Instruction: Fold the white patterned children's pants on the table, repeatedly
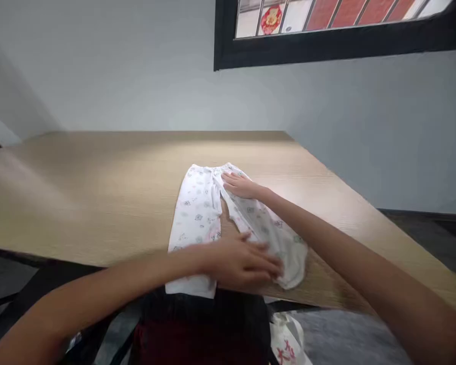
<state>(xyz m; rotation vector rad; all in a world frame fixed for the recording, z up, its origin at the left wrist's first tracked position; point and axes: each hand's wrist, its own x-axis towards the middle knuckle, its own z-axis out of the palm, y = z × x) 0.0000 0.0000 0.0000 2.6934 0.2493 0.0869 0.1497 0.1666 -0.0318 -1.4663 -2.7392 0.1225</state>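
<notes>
A small pair of white pants point(197, 213) with a faint printed pattern lies on the wooden table, waistband away from me and legs toward me. The left leg's hem hangs at the table's near edge, and the right leg slants out to the right with some creases. My right hand point(240, 185) lies flat on the upper right side of the pants, fingers extended. Across the lower part reaches my left hand point(247, 261), blurred by motion, its fingers stretched out over the right leg. Neither hand grips the cloth.
The light wooden table point(117, 182) extends far to the left and back to a grey-white wall point(137, 66). A dark-framed barred window point(311, 45) is above at the right. Below the near edge hangs or stands a white bag point(287, 339) with red lettering.
</notes>
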